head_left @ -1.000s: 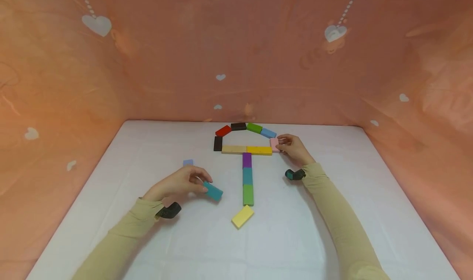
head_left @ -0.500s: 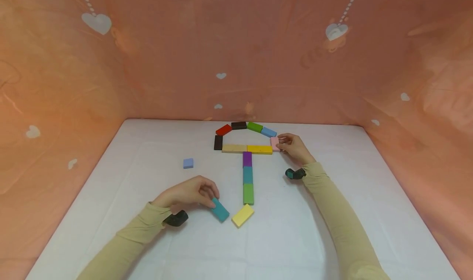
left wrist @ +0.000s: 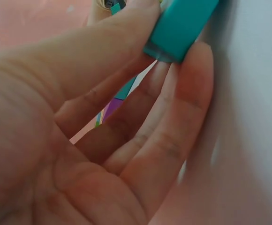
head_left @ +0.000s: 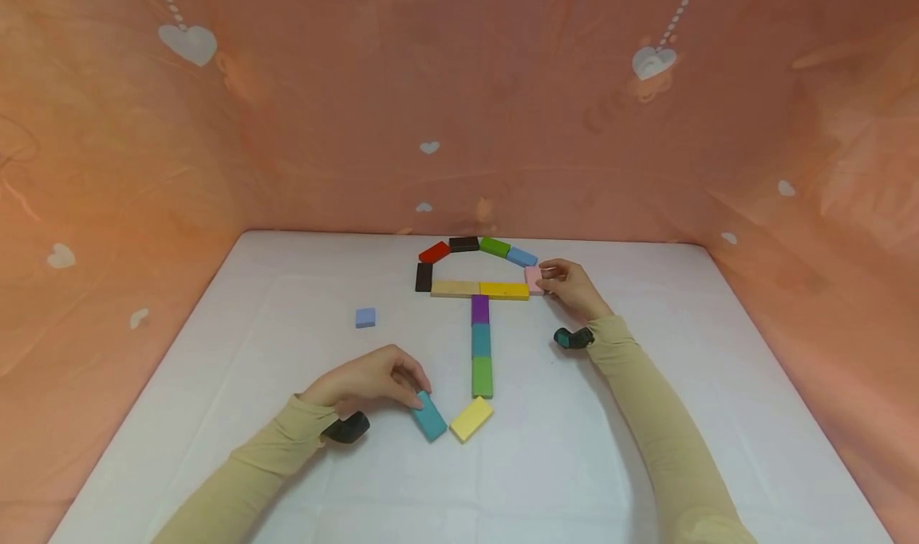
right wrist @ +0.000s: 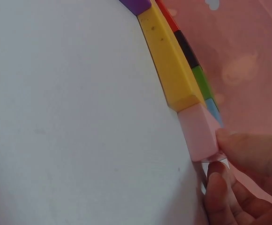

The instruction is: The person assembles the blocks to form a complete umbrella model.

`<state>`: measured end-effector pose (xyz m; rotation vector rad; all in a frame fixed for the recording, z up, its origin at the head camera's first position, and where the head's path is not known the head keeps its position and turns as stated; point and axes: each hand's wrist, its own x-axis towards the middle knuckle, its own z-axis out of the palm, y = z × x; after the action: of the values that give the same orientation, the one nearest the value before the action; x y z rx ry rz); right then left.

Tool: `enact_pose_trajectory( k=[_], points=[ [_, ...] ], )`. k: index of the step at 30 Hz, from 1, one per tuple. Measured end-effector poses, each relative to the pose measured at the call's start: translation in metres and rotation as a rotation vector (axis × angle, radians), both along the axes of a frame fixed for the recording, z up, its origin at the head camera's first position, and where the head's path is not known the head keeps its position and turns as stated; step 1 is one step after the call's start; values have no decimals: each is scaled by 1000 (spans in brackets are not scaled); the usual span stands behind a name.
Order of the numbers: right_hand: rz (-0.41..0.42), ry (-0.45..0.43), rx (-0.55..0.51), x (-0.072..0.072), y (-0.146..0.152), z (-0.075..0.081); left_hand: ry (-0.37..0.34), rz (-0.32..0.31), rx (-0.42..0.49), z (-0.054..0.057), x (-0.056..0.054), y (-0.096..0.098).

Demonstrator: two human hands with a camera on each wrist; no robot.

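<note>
My left hand (head_left: 376, 375) pinches a teal block (head_left: 429, 416) by its far end, thumb on one side and fingers on the other. The block's near end points at the table, close to the left corner of a pale yellow block (head_left: 471, 419) that lies aslant. In the left wrist view the teal block (left wrist: 183, 28) fills the top, gripped at its end. My right hand (head_left: 574, 287) holds a pink block (head_left: 533, 280) at the right end of a row. The right wrist view has the thumb on the pink block (right wrist: 199, 133), which meets a yellow block (right wrist: 169, 56).
A column of purple (head_left: 480, 309), teal (head_left: 481, 340) and green (head_left: 483, 377) blocks runs down from a beige block (head_left: 455, 289). Red (head_left: 434, 252), black (head_left: 463, 244), green and blue blocks arch behind it. A lavender block (head_left: 365, 317) lies alone on the left.
My left hand has carried the teal block right and towards me, turning it more lengthwise beside the pale yellow block. This uncovered the lavender block. My right hand has stayed at the pink block.
</note>
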<state>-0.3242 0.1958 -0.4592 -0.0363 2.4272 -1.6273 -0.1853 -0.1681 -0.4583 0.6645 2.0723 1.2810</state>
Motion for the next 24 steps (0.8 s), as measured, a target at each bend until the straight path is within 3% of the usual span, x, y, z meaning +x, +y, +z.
enact_pose_trajectory(
  k=[13,24],
  points=[
    [22,35,10,0,0,0,141,-11,-64,2,1,5],
    [18,17,2,0,1,-3,149,24,-78,1,4,7]
  ],
)
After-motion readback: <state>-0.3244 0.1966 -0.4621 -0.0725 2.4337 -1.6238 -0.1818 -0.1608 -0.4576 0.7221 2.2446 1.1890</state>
